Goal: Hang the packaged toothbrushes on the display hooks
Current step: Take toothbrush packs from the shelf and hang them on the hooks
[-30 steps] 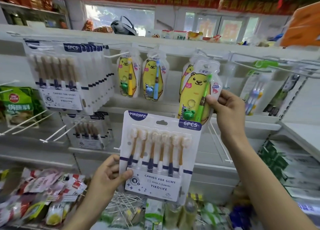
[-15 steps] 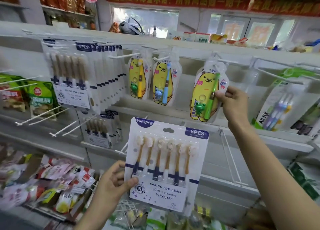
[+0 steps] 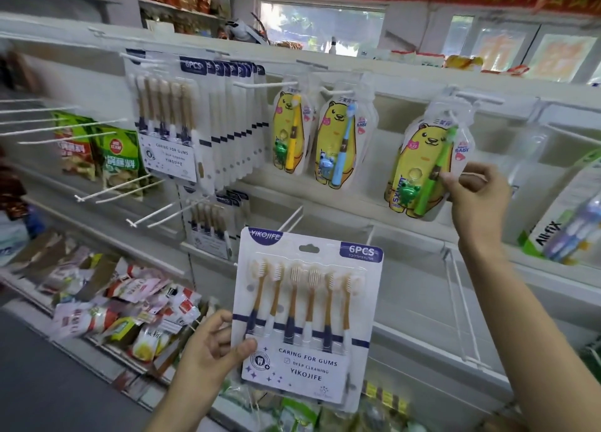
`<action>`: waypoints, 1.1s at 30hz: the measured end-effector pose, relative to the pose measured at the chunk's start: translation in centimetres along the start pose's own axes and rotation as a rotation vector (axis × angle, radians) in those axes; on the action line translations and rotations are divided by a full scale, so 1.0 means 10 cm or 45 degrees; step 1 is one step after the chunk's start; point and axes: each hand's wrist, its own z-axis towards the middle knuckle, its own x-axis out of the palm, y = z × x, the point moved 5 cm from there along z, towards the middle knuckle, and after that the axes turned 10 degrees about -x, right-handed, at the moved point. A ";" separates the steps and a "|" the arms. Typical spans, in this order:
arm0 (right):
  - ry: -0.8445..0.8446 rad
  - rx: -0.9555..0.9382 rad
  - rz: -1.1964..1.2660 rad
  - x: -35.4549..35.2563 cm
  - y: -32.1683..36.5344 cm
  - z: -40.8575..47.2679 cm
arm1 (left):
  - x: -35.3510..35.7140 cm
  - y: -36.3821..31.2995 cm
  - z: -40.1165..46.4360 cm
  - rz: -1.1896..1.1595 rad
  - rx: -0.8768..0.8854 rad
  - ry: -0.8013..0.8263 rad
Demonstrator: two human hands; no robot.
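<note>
Right hand [image 3: 478, 200] pinches bear toothbrush pack [image 3: 426, 161] at lower edge, pack on hook [image 3: 476, 98] | left hand [image 3: 211, 350] grips six-brush card [image 3: 305, 317] at lower left corner, below shelf hooks | card judged light, stiff, slick; steady near hang slot.

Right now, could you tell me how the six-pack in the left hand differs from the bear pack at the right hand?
The six-pack is a flat white rectangular card with six brown-handled brushes; the bear pack is a yellow bear-shaped pouch with one green brush. The left hand holds the six-pack off any hook; the bear pack hangs on a hook, pinched by the right hand. Both are packaged toothbrushes.
</note>
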 end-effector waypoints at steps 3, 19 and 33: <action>-0.033 -0.106 -0.139 -0.08 -0.01 -0.14 | -0.10 0.03 0.03 -0.002 -0.015 0.002; 0.596 0.182 0.147 1.40 0.68 -2.15 | -1.12 -0.06 0.47 0.193 -0.117 0.129; 0.746 0.457 0.182 2.77 0.48 -3.12 | -2.65 0.10 0.80 0.372 -0.221 0.070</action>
